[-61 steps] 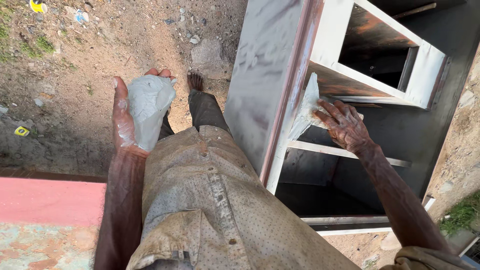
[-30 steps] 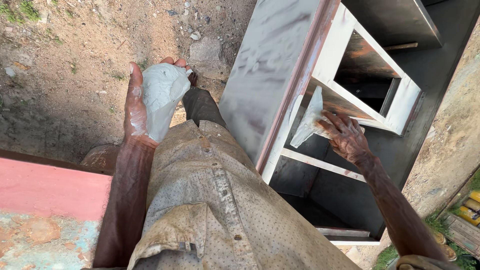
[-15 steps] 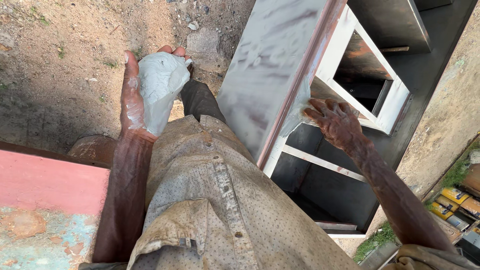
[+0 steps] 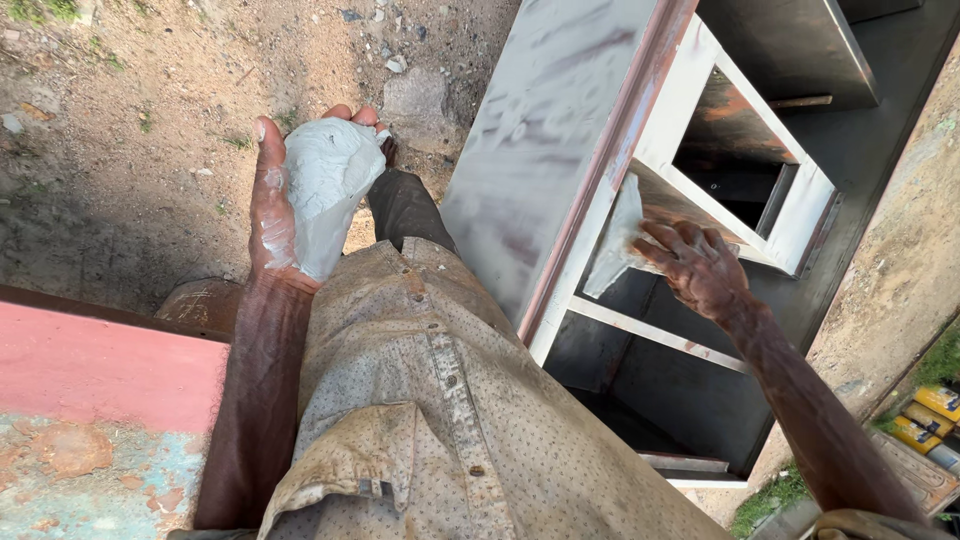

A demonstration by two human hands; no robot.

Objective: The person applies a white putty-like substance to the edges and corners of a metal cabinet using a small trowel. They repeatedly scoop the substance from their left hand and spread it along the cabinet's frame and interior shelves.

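Grey-white filler paste (image 4: 325, 195) lay in a thick lump across the palm of the left hand (image 4: 290, 200), which was held out flat and palm-up over the dirt ground (image 4: 130, 150). The fingers of that hand were open and only slightly curled around the far edge of the lump, cupping it rather than squeezing it; smears of the same paste coated the thumb and the heel of the palm.

In the same head view, the right hand (image 4: 700, 270) was closed on a broad flat scraper (image 4: 615, 245), fingers wrapped over its handle end, and the pale blade was pressed against the white-coated front frame of a metal cabinet (image 4: 560, 160). The blade touched the frame at the crossbar between the upper opening and the one below it. The cabinet stood on the ground just beside the person, its grey side panel streaked with paste and a rust-red strip running along its front edge. Its inner walls were dark.

A dusty, spotted beige shirt (image 4: 450, 420) filled the lower middle of the view, with a dark trouser leg (image 4: 405, 205) showing beyond it. At lower left sat a red surface (image 4: 100, 370) with flaking blue patches. Yellow containers (image 4: 925, 420) showed at the right edge, near some grass.
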